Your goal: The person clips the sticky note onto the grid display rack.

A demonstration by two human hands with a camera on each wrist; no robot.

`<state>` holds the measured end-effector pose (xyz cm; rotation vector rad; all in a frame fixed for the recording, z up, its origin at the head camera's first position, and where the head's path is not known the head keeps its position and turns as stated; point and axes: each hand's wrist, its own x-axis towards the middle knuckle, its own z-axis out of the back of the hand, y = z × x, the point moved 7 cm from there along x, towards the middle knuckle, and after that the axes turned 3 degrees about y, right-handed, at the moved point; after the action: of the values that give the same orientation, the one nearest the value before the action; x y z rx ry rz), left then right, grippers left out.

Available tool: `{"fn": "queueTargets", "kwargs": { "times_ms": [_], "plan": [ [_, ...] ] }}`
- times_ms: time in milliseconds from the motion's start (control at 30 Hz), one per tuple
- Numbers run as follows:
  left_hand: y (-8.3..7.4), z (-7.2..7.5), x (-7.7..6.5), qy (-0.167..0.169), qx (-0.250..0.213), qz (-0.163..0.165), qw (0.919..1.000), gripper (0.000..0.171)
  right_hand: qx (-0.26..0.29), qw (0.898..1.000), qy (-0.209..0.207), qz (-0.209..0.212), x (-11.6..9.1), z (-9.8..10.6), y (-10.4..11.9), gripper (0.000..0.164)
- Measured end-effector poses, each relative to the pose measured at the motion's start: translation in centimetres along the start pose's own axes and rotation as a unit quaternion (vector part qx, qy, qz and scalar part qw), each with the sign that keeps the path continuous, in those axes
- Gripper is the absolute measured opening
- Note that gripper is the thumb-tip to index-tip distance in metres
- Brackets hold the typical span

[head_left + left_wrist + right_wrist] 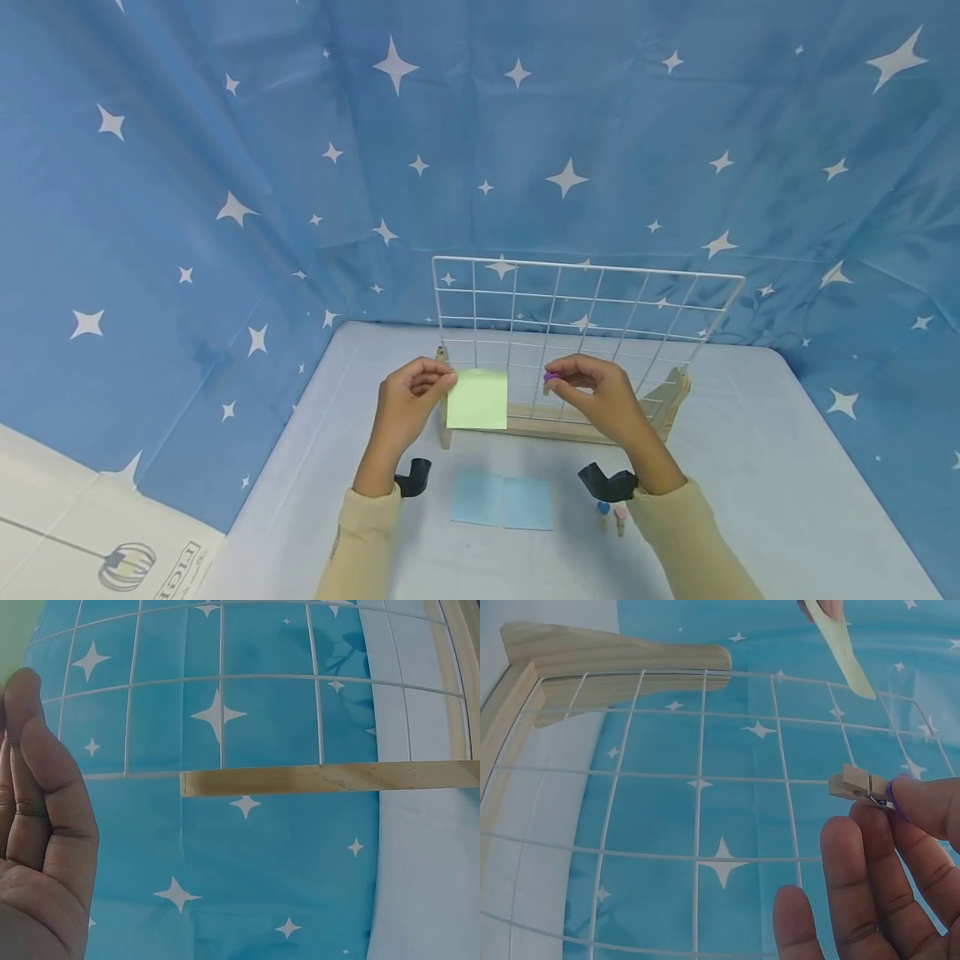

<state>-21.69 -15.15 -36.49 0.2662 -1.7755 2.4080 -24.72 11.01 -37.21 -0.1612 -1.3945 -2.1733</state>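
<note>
My left hand (411, 398) pinches a pale green sticky note (477, 400) by its upper left corner, holding it up before the white wire grid (600, 298). In the left wrist view, that hand (45, 825) shows at the left edge with a sliver of the note (15, 634) above it. Between thumb and fingers, my right hand (600, 392) pinches a small wooden clothespin (859, 784) with a purple decoration (551, 377). The clothespin is apart from the note and in front of the grid.
The grid stands in a wooden base (555, 425) on a white-covered table (772, 467). Two light blue sticky notes (476, 498) lie side by side in front. Near the right wrist lie two clothespins, one with a blue heart (603, 508), one with a pink heart (620, 513). A starry blue cloth (480, 125) hangs behind.
</note>
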Motion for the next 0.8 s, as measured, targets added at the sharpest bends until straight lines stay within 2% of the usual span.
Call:
{"fn": "queueTargets", "kwargs": {
  "times_ms": [167, 300, 633, 800],
  "plan": [
    [-0.2, -0.2, 0.4, 0.008, -0.006, -0.007, 0.9999, 0.011, 0.0, 1.0, -0.003, -0.002, 0.4, -0.1, 0.3, 0.015],
    [-0.3, -0.2, 0.8, 0.006, -0.001, -0.011, 0.9999, 0.011, -0.005, 1.0, -0.008, 0.003, 0.7, 0.1, 0.5, 0.015],
    [-1.0, -0.2, 1.4, -0.004, 0.001, -0.028, 0.9996, 0.009, 0.004, 1.0, -0.003, -0.014, 1.1, 0.9, 0.2, 0.016],
    [-1.1, -0.3, 1.5, 0.002, -0.002, -0.03, 0.9996, 0.01, 0.001, 1.0, -0.002, -0.015, 1.3, 1.1, 0.4, 0.016]
  ]
}}
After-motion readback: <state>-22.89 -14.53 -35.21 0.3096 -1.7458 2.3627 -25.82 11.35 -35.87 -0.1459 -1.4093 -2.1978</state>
